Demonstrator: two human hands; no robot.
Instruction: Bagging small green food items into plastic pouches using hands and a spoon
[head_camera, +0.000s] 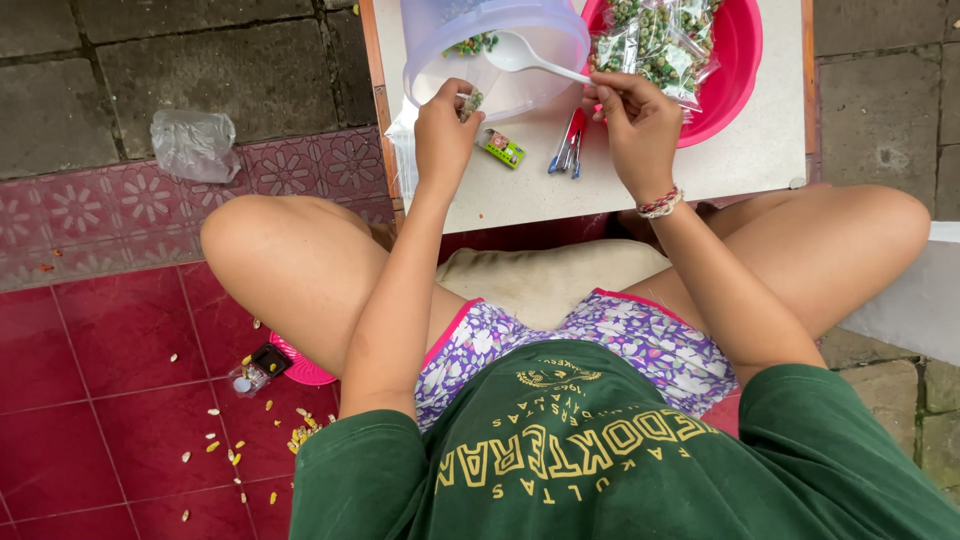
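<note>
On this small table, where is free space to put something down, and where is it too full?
The low table is bare along its near edge, between the lighter and the pens and the person's knees, and at the near right corner under the red basin. The far side is crowded: bucket, basin, both hands.

Lilac bucket (450, 40), red basin (738, 60), white spoon (520, 55) (shorts (640, 340) floral purple).

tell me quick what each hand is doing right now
Left hand: closed, pinching a small packet of snacks at the bucket rim.
Right hand: closed on the white spoon handle.
</note>
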